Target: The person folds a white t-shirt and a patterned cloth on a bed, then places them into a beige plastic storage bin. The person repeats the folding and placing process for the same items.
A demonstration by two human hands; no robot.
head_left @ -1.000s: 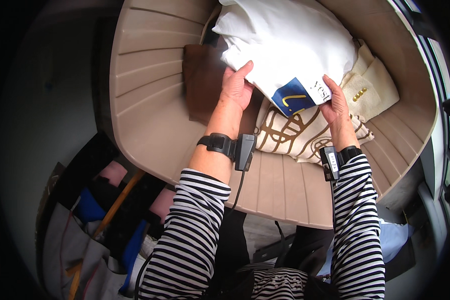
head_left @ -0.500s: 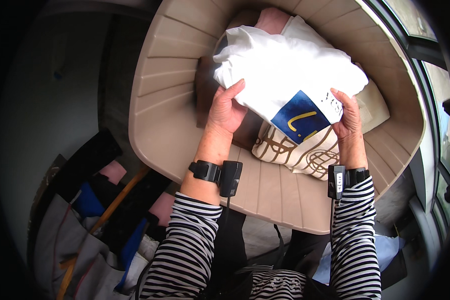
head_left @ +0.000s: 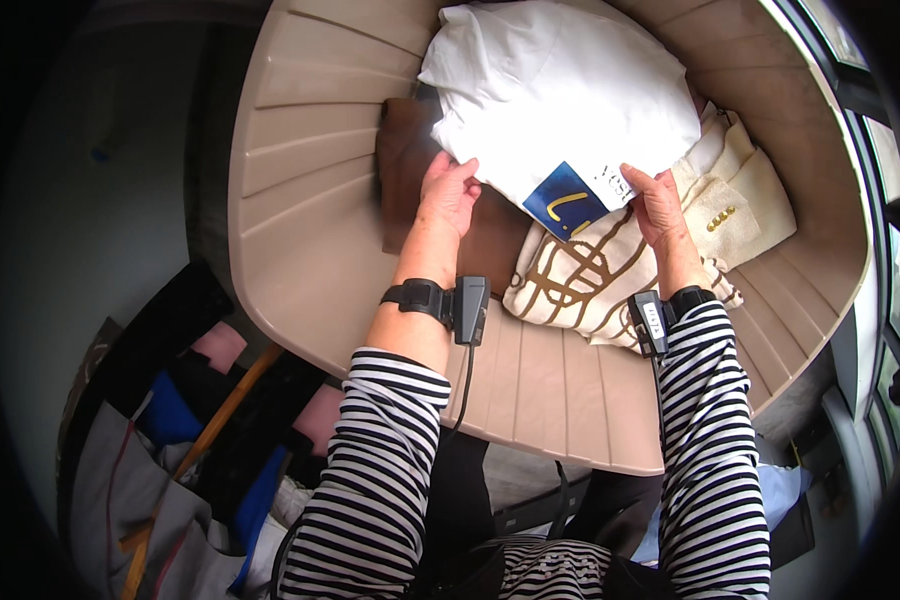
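My left hand [head_left: 451, 196] pinches the near left edge of a white garment [head_left: 565, 95], thumb on top. The garment looks like a folded T-shirt, with a blue square print [head_left: 562, 203] bearing a yellow stroke. My right hand [head_left: 658, 206] grips its near right edge beside dark lettering. Under and in front of it lies a cream cloth with brown line patterns [head_left: 570, 275]. Brown cloth [head_left: 398, 175] shows beneath on the left. To the right sits a folded cream garment [head_left: 745, 205] with small gold-coloured pieces. The fingers' undersides are hidden by the fabric.
All the clothes lie in a large beige ribbed plastic tub [head_left: 305, 205] with high curved walls. At lower left are a grey fabric bag [head_left: 105, 490] and a wooden bar [head_left: 220, 420]. Light blue cloth [head_left: 782, 490] lies at lower right, near a window frame [head_left: 860, 130].
The white garment has moved farther away and lies flatter on the pile. My right hand has moved left along with it, uncovering more cream clothing at the right. The view has shifted slightly.
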